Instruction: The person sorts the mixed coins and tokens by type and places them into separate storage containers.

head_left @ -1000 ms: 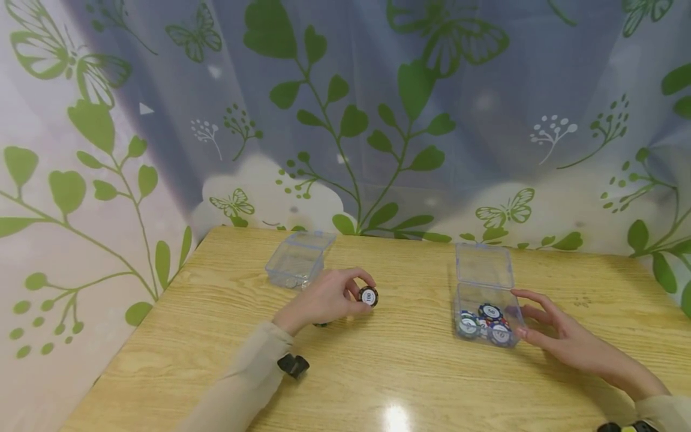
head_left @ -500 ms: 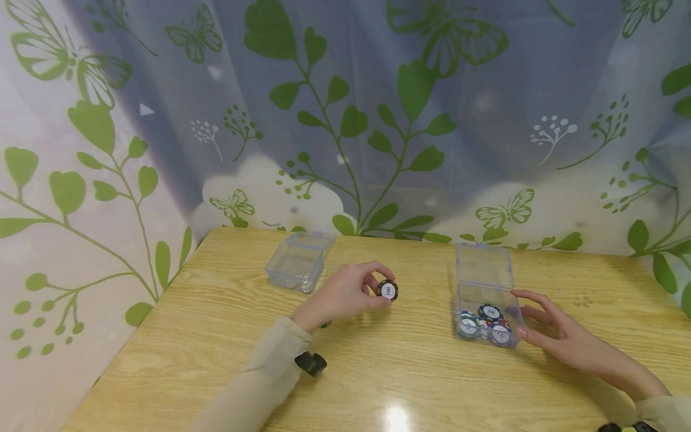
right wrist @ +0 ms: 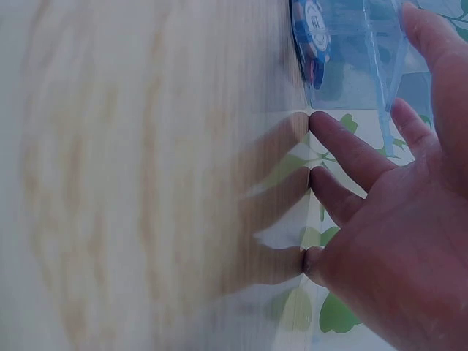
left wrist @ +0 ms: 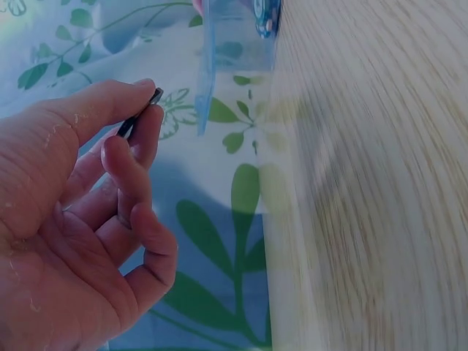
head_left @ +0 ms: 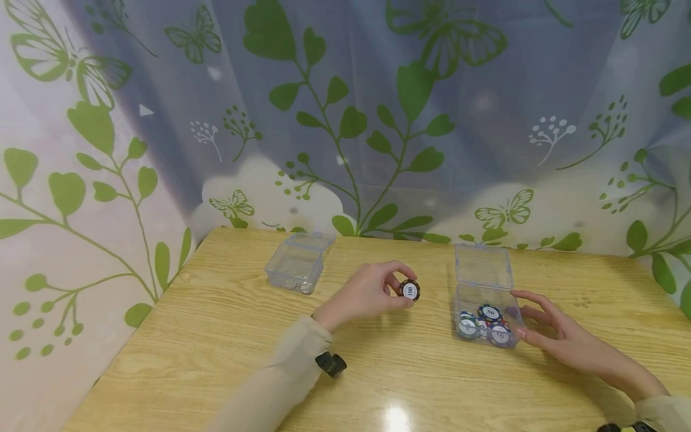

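In the head view my left hand (head_left: 369,293) pinches a black poker chip (head_left: 410,291) marked 100 between thumb and fingers, above the table. The left wrist view shows that chip (left wrist: 130,124) edge-on at the fingertips, the other fingers curled loosely. To the right stands a clear plastic box (head_left: 468,297) with its lid (head_left: 483,267) raised. Several poker chips (head_left: 490,312) lie inside, blue, green and red among them. My right hand (head_left: 574,342) touches the box's right side with thumb and forefinger, fingers spread; its lower fingertips (right wrist: 318,123) rest on the table in the right wrist view.
A second clear box (head_left: 281,267), lid open, stands at the back left with round, silvery or see-through pieces (head_left: 298,284) in it. The wooden table (head_left: 388,366) meets a leaf-patterned curtain (head_left: 345,180) behind.
My left hand has moved steadily right with the black poker chip, closer to the right box. The green-edged thing once glimpsed beneath that hand is now hidden. My right hand has stayed put.
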`<state>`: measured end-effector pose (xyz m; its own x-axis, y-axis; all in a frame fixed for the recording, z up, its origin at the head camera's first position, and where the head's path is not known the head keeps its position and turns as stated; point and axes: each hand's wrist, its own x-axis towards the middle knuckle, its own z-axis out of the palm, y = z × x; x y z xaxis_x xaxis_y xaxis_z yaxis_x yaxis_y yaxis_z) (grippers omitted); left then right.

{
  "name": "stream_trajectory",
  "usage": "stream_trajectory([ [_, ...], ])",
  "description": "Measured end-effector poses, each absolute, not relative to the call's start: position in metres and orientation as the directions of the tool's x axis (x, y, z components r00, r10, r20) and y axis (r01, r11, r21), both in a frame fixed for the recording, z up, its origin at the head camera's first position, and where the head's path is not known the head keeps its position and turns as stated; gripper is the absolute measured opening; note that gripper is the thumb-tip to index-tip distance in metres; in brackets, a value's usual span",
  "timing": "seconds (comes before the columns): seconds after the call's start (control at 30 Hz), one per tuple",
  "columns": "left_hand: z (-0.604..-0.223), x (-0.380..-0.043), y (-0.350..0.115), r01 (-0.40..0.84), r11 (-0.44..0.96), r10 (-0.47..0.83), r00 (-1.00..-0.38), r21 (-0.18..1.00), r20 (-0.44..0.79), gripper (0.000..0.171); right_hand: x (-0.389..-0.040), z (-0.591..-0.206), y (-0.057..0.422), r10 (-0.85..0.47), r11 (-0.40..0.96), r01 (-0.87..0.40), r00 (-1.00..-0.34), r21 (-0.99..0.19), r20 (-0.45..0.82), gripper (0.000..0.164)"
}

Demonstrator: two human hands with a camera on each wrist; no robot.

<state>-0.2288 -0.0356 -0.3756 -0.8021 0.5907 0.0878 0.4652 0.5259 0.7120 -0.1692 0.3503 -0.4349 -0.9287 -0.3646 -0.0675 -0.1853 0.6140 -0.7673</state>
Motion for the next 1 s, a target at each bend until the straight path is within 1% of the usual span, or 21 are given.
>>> stream_trajectory([
  [0.23,-0.38,-0.231,-0.021,0.474,0.493,0.61,-0.786,0.73,0.098,0.034,-0.169,-0.432,0.351,-0.366,0.609,-0.179,-0.928,-0.773,-0.073,0.071],
  [0.6,-0.381,-0.23,-0.004,0.488,0.49,0.626,-0.773,0.723,0.098,0.035,-0.169,-0.433,0.352,-0.364,0.615,-0.183,-0.929,-0.767,-0.07,0.071],
  [1.0,-0.384,-0.23,0.013,0.485,0.463,0.625,-0.772,0.742,0.115,0.034,-0.169,-0.432,0.351,-0.356,0.625,-0.161,-0.93,-0.764,-0.096,0.071],
])
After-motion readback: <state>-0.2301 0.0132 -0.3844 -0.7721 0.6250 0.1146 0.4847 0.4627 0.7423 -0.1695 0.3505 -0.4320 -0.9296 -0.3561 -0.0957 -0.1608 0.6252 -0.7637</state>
